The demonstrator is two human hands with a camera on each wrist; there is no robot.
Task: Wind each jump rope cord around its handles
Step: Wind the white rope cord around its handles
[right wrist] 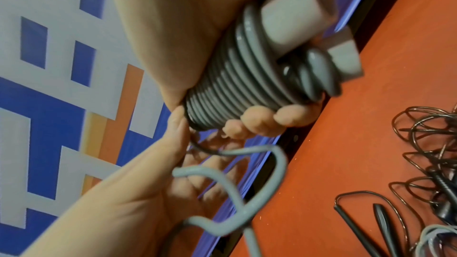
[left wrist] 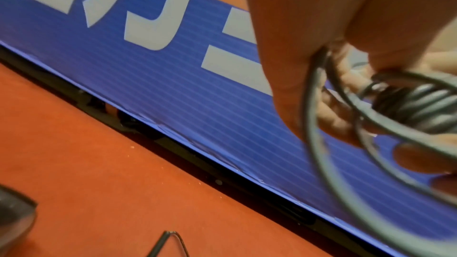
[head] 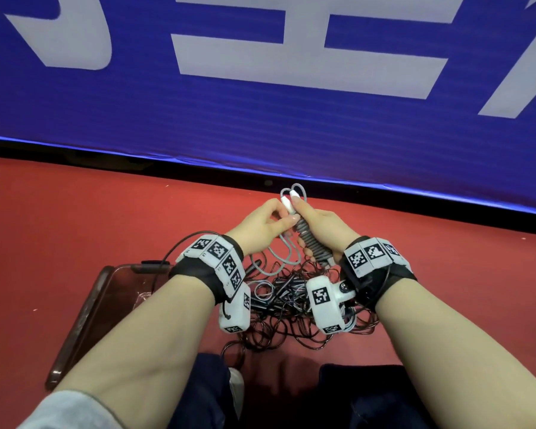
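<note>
A grey jump rope is held up over the red floor (head: 75, 230). My right hand (head: 314, 235) grips its two white handles (head: 288, 205) side by side, with the grey cord coiled tightly round them as a bundle (right wrist: 237, 81). My left hand (head: 283, 219) pinches the loose grey cord (head: 287, 252) just beside the handles' upper ends. The free cord (right wrist: 247, 192) hangs in loops below both hands. In the left wrist view the cord (left wrist: 314, 124) runs past my curled fingers to the coil (left wrist: 420, 105).
A tangled pile of thin black ropes (head: 291, 314) with black handles (right wrist: 380, 220) lies on the floor under my wrists. A dark brown tray (head: 84, 320) sits at the left. A blue banner (head: 260, 103) stands close ahead. My knees (head: 369, 397) are at the bottom.
</note>
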